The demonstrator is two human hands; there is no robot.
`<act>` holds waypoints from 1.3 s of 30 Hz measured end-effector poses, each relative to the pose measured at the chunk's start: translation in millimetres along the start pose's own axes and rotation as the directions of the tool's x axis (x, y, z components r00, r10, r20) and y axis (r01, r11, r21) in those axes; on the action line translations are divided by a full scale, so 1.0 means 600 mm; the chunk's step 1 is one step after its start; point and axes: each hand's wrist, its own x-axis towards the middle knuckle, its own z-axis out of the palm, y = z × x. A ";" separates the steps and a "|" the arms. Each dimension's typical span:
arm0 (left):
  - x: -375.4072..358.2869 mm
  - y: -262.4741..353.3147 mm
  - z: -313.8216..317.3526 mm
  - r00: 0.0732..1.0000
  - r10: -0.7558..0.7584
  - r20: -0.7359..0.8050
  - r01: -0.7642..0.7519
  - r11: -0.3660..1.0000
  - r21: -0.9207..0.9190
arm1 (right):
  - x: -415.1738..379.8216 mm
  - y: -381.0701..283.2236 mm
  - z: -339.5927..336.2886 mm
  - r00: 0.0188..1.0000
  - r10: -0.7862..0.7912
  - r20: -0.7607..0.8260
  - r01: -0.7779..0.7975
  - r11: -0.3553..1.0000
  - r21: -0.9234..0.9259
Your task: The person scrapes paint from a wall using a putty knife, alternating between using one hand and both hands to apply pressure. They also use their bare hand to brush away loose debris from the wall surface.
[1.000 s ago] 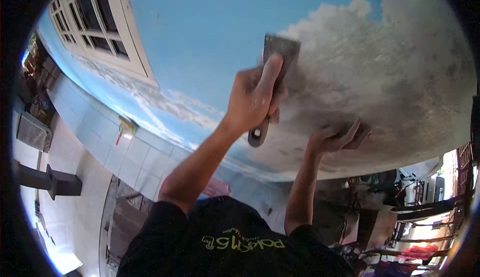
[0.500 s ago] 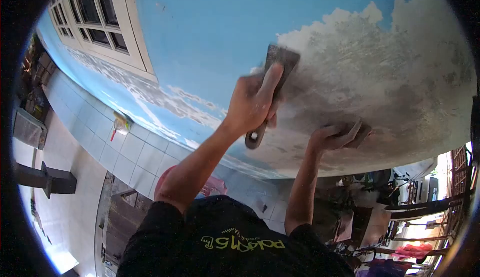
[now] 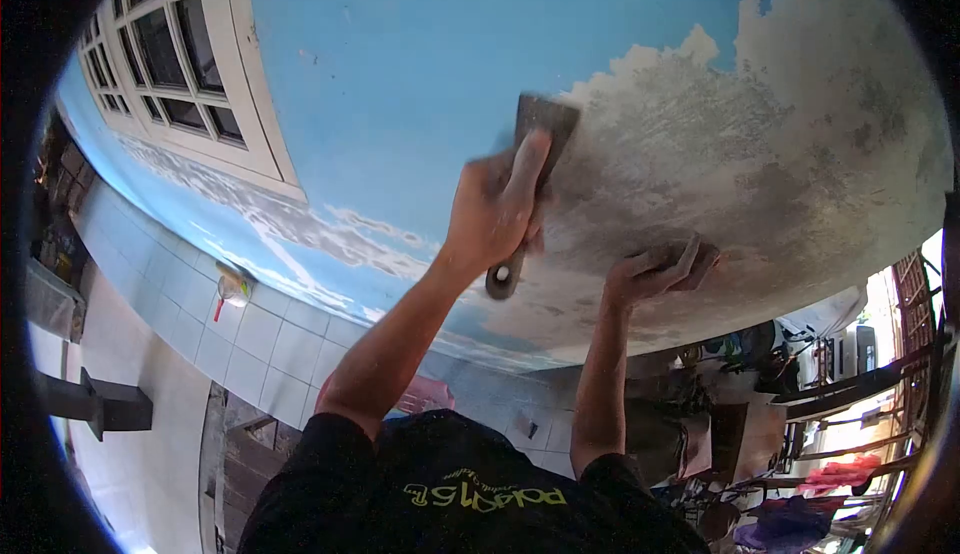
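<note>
My left hand [image 3: 492,209] is closed round a scraper [image 3: 548,124] with a wide, dusty blade and a hole in its handle end. The thumb lies along the tool, and the blade is against the wall [image 3: 420,84], near the ragged border between blue paint and a grey, bare patch [image 3: 680,154]. Lower on the grey patch, to the right, my right hand [image 3: 660,269] is at the wall with its fingers bent together and dusty. Whether something is held under those fingers cannot be made out.
A white-framed window [image 3: 175,49] is set in the wall at upper left. Pale floor tiles [image 3: 262,339] run along the wall's base, with a small container [image 3: 234,287] on them. A pink object [image 3: 425,394] is below my left arm. Cluttered household goods [image 3: 745,424] stand at lower right.
The view has shifted, so the window and patch appear farther left and lower. The scraper has moved slightly along the wall toward the grey patch. Both hands keep their grip shape.
</note>
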 end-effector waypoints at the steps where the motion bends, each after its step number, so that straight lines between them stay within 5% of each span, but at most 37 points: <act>1: 0.011 0.022 0.005 1.000 -0.009 0.013 0.010 1.000 -0.027 | -0.005 0.000 0.001 1.000 0.001 0.008 -0.001 1.000 -0.007; 12: -0.008 -0.007 -0.020 0.992 -0.114 0.054 0.115 0.993 -0.018 | -0.002 -0.024 -0.002 0.992 0.121 0.034 -0.121 0.993 0.003; 18: 0.011 0.008 -0.012 0.995 -0.013 0.100 0.017 0.999 -0.036 | -0.002 -0.045 -0.025 0.963 0.230 0.142 -0.242 0.968 0.072; 25: 0.002 -0.003 -0.013 0.993 -0.035 0.112 0.036 0.999 0.001 | -0.003 -0.041 -0.049 0.964 0.183 0.192 -0.192 0.981 0.032; 33: 0.022 0.019 -0.015 0.994 -0.009 0.113 0.008 1.000 0.015 | 0.034 -0.101 -0.098 0.818 0.424 0.389 -0.505 0.853 0.131; 39: 0.017 0.018 -0.014 0.996 -0.016 0.091 0.011 0.998 0.061 | 0.034 -0.102 -0.125 0.791 0.425 0.439 -0.538 0.826 0.169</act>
